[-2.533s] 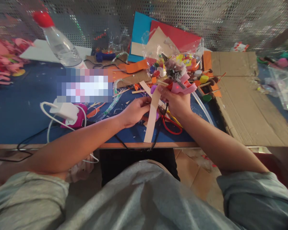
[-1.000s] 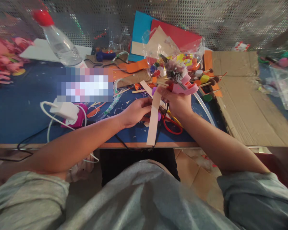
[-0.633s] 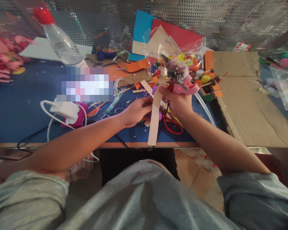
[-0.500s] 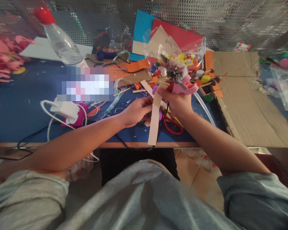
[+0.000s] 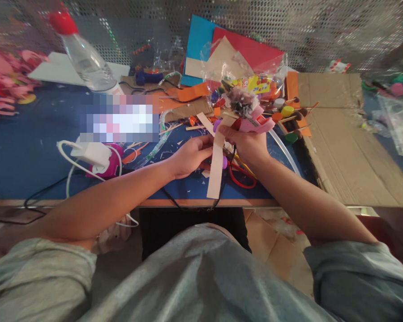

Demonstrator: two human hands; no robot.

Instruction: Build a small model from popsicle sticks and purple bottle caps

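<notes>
Place: you are at a craft workspace, home or workshop unclear | Before you: blue desk (image 5: 27, 150) strewn with paper scraps (image 5: 131, 155), scissors (image 5: 244, 186) | Around you: red card (image 5: 237, 51), cardboard (image 5: 359, 143) | Facing you: perforated screen (image 5: 317, 31)

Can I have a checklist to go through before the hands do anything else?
1. Strip held by the right hand: ok, the thumb is on it.
2. Left hand has a good grip: cannot tell, its fingertips are partly hidden.
3. Red handle away from the hands: not ok, it's close to the right hand.
4. Bottle capped: ok.
5. Pink tool cool: cannot tell by looking.
</notes>
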